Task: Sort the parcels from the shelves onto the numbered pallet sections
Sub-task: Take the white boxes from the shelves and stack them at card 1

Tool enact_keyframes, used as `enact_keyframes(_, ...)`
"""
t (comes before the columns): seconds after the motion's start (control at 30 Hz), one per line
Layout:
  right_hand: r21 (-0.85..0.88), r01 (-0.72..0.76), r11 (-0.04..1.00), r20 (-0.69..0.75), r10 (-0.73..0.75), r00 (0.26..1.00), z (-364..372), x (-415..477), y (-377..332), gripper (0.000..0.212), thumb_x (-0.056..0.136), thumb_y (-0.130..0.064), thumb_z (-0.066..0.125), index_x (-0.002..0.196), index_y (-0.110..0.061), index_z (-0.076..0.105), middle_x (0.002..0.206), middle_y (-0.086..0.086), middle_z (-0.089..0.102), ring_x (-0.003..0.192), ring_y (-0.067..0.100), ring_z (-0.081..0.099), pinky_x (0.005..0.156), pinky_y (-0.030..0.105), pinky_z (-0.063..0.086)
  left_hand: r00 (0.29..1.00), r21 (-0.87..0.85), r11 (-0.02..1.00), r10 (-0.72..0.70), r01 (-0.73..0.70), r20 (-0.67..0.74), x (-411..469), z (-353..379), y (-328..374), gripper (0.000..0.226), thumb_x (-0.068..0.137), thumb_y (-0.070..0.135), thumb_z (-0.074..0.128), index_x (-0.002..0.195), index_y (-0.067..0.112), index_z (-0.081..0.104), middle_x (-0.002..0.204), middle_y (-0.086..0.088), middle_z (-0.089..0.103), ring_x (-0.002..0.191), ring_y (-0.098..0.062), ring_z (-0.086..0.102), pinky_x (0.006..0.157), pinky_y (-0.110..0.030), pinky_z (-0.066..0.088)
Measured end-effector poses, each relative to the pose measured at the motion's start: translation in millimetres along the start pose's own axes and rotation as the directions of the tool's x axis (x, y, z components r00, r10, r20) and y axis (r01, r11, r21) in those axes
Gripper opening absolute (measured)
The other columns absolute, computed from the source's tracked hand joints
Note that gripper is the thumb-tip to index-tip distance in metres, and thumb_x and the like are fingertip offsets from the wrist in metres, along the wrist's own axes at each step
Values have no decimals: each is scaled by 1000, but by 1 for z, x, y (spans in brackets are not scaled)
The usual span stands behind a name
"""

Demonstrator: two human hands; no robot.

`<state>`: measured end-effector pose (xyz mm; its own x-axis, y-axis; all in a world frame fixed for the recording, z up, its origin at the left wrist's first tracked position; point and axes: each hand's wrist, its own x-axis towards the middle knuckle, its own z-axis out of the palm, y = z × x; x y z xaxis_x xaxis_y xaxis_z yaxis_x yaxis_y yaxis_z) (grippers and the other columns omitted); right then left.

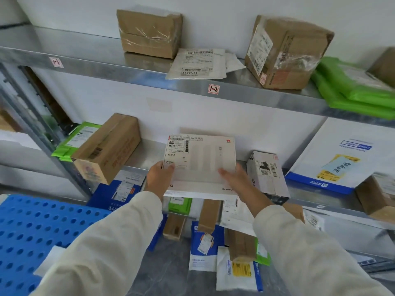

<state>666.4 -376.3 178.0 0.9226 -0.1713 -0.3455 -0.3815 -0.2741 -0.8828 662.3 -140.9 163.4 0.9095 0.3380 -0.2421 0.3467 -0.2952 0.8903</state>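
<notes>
- White box [201, 161] at shelf's [145, 154] front edge: my left hand [159, 178] grips it, right hand [241, 182] flat on it.
- Blue pallet [32, 227] nearly bare: sorting barely begun.

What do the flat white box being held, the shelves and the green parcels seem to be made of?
White box: smooth matte cardboard, printed, with crisp edges. Shelves: likely steel, brushed grey sheen with soft reflections. Green parcels: probably plastic film mailers, glossy and wrinkled.

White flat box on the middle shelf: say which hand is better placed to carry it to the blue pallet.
Left. The left hand grips the white box at a corner, nearer the blue pallet; the right hand only rests flat on top.
</notes>
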Motion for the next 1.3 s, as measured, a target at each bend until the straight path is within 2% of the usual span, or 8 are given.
enact_keyframes(0.17,75,38,996,5,-39,999,-5,-38,-11,36,93,-33,59,128,-25,56,119,-3,64,103,18,60,94,37,50,994,-138,987,74,-86,-84,-49,-34,11,19,88,31,59,104,41,65,85,25,66,80,1,62,61,-18,48)
enact_keyframes(0.27,69,97,993,47,-101,994,-9,-65,-13,36,94,-30,57,129,-22,57,120,-2,65,106,18,61,96,39,50,985,-190,974,97,-123,-141,-89,-49,8,23,91,29,59,110,40,64,80,29,65,73,6,60,53,-10,45)
enact_keyframes(0.43,29,236,971,91,-238,967,-22,-119,-9,41,92,-38,58,129,-21,55,119,-1,64,106,20,59,89,35,49,959,-217,968,66,-129,-275,-161,-65,3,29,88,38,62,116,44,61,87,24,63,81,-5,59,65,-22,46)
enact_keyframes(0.63,9,311,950,158,-309,938,-31,-184,0,45,89,-44,61,126,-21,51,106,-6,58,92,15,56,63,25,44,919,-324,933,16,-155,-393,-264,-85,-7,40,85,35,67,119,54,56,88,33,60,82,3,60,61,-17,49)
enact_keyframes(0.8,-27,397,917,333,-366,869,-6,-235,20,36,91,-45,57,122,-27,54,108,-4,63,88,11,57,61,25,44,863,-373,918,-78,-132,-499,-351,-110,-43,29,85,35,68,89,62,59,88,33,66,85,2,62,64,-19,49)
enact_keyframes(1.03,-38,436,899,512,-357,781,46,-306,42,27,89,-50,58,111,-36,56,96,-8,65,82,10,62,59,28,50,774,-418,895,-153,-154,-614,-447,-155,-86,40,86,31,69,84,70,60,90,34,68,88,-2,66,61,-18,53)
enact_keyframes(1.13,-38,510,859,580,-397,711,71,-337,35,35,89,-49,58,116,-26,59,102,-5,66,86,12,62,64,29,49,712,-417,892,-179,-174,-679,-480,-176,-102,37,86,32,68,89,67,60,98,28,68,97,-8,64,79,-31,55)
enact_keyframes(1.3,49,551,833,693,-426,582,118,-403,27,43,88,-41,64,125,-22,58,110,-6,66,96,12,62,81,31,51,605,-421,875,-204,-240,-769,-537,-214,-137,37,88,28,65,119,48,61,113,15,68,106,-16,62,89,-42,54)
